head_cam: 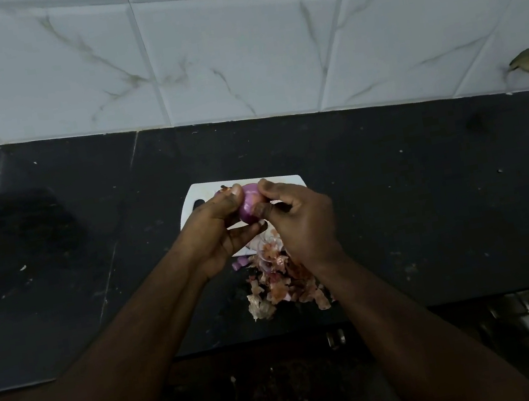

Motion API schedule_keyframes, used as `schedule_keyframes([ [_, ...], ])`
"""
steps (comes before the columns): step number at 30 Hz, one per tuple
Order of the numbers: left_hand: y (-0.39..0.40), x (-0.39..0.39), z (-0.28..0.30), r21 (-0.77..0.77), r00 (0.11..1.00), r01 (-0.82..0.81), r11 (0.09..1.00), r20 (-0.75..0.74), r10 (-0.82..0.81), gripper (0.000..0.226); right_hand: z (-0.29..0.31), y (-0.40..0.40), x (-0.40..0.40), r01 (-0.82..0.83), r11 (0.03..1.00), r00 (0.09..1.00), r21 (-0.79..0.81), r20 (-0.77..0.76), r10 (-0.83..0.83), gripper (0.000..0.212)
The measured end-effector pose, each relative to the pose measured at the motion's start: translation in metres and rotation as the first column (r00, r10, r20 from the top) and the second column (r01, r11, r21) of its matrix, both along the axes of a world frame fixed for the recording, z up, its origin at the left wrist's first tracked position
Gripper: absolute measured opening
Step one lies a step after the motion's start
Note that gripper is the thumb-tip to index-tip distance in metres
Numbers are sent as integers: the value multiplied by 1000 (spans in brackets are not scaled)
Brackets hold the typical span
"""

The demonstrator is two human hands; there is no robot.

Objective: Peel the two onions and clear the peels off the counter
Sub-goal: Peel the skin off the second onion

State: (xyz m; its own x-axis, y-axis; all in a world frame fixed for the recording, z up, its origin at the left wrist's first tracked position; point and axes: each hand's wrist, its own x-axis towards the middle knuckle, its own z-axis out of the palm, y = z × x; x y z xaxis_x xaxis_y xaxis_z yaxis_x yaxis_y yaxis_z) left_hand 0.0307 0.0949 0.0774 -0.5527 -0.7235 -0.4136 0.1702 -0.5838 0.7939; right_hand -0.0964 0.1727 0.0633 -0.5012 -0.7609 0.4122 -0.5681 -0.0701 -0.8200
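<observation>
A: Obs. 1, occlusion. The white plastic cutting board (287,181) with a dark handle slot is mostly covered by both hands; only its far edge and left corner show. A second onion cannot be made out with certainty; a small reddish patch shows just beyond the left fingertips, identity unclear. Lighting is dim, so fine detail on the skins is poor.

B: Noted. Edges and free room?

A: The black stone counter (428,191) runs the full width, bounded at the back by the white marbled wall tiles (232,49). Its front edge lies just behind the pile of dry pink-brown onion peels (280,284), which sits between the wrists, near that edge. Bare counter extends to both sides of the board. A brown scrap (525,62) clings to the tiles at far right.

B: Onion relative to fingers?

A: The round, glossy purple peeled onion (250,204) is held above the board, between the two hands. The left hand (222,227) cradles it, thumb below and fingers curled over the top. The right hand (296,216) has its fingers bent, thumb and fingertips pinching at a darker bit of skin on the onion's right side.

B: Any gap between hands?

A: Only the onion's width.
</observation>
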Motion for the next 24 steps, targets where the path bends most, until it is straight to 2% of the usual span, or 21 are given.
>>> schedule_keyframes([
  [2,1,-6,-1,14,999,-43,999,0,43,27,-4,-2,-1,25,994,975,-102,-217,-47,25],
  [4,3,-9,-2,13,997,-74,997,7,74,23,-7,-4,-2,34,992,926,-125,-370,-79,21],
  [7,5,-8,-4,36,996,-88,995,26,87,21,-6,-5,-3,17,995,906,-99,-420,-57,15],
  [9,5,-5,-5,57,996,-75,996,46,72,20,1,-4,-2,-5,999,963,-51,-268,-9,15],
  [11,4,-1,-4,38,997,-54,998,56,51,20,10,-5,-3,-74,995,993,67,-92,80,29],
  [13,3,1,-3,-10,999,-26,1000,48,27,18,14,-6,-3,-129,977,990,169,-42,138,41],
  [15,3,0,-1,-43,999,-12,999,29,14,18,17,-7,-1,-115,975,993,190,30,111,39],
  [16,3,0,-1,-48,1000,-13,999,23,14,18,19,-8,-1,-116,975,986,187,137,92,37],
  [18,4,1,0,-49,1000,-12,999,26,13,19,22,-10,-2,-153,972,917,181,393,72,34],
  [20,4,3,0,-51,999,-6,999,49,8,23,21,-13,-6,-172,970,837,172,545,51,26],
  [22,5,5,1,-40,998,-3,999,65,5,27,19,-14,-11,-158,970,823,185,567,26,19],
  [24,5,6,1,-33,996,8,999,84,-5,28,19,-16,-14,-160,963,867,215,497,33,16],
])
